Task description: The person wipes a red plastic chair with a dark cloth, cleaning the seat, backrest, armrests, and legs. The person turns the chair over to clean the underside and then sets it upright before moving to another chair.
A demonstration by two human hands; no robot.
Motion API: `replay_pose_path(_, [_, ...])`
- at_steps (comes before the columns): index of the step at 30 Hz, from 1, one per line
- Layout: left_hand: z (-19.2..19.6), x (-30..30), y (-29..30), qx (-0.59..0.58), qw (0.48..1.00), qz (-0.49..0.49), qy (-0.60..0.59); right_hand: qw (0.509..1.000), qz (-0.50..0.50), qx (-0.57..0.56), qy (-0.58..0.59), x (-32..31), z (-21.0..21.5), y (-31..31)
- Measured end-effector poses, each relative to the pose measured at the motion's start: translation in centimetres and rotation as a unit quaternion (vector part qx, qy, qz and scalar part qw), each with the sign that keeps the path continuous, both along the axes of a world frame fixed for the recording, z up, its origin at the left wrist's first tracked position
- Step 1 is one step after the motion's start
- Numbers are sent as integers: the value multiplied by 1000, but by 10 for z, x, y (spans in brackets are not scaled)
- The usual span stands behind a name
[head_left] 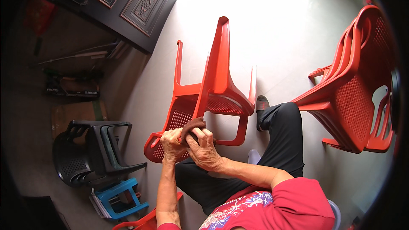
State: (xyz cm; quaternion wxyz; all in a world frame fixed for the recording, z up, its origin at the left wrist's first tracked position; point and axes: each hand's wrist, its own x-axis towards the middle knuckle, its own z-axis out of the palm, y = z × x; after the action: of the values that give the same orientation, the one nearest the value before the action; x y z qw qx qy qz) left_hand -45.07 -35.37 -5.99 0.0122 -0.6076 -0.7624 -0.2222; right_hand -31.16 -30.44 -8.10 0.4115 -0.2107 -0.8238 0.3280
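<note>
One red plastic chair (219, 83) lies tipped over on the floor before a seated person, three of its legs visible and pointing away. Two bare hands meet at its near side: the left hand (171, 144) is curled closed and the right hand (205, 150) bent beside it, both gripping one bunched brown cloth (195, 124) against the chair. Whether the left also grips plastic beneath, I cannot tell.

To the tipped chair's right stands one stack of at least three red chairs (351, 110); just beside it on that side is one slippered foot (262, 103). To its left are one stack of at least two dark chairs (73, 166), one cardboard box (68, 119) and, nearer the person, one blue stool (117, 188). Beyond it, leftward, is one carved dark door (132, 12).
</note>
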Motion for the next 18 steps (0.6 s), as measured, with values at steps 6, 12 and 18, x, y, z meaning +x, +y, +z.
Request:
replay_pose_path(6, [-4, -16, -7, -7, 1000, 18, -8, 975, -172, 122, -76, -39, -19, 114])
replay_pose_path(12, [-13, -53, -31, -9, 999, 41, 3, 982, -141, -45, -116, -32, -66, 158])
replay_pose_path(18, [-19, -97, -60, -45, 977, 174, -115, 979, -110, -70, -154, -22, -135, 152])
